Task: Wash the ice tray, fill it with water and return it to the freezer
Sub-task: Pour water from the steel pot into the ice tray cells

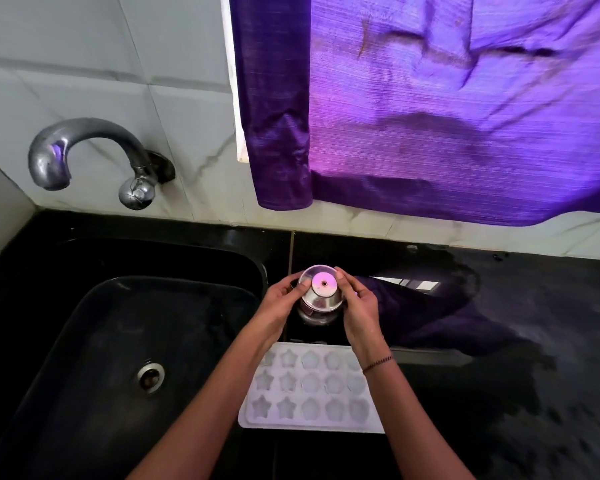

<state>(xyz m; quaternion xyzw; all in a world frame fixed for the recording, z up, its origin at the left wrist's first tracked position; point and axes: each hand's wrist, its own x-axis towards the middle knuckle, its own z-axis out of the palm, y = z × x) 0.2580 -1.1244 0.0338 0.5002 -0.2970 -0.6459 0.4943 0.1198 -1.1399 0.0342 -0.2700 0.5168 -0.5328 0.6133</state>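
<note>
sink at counter's left. left hand curls round a small steel container just past the sink's right rim, and right hand grips its other side. ice tray lies flat at counter's front edge, under both forearms. risks: container slips onto tray, or a forearm nudges tray off.

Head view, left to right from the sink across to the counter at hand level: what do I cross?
Sink drain → left hand → small steel container → right hand → wet black counter.
</note>
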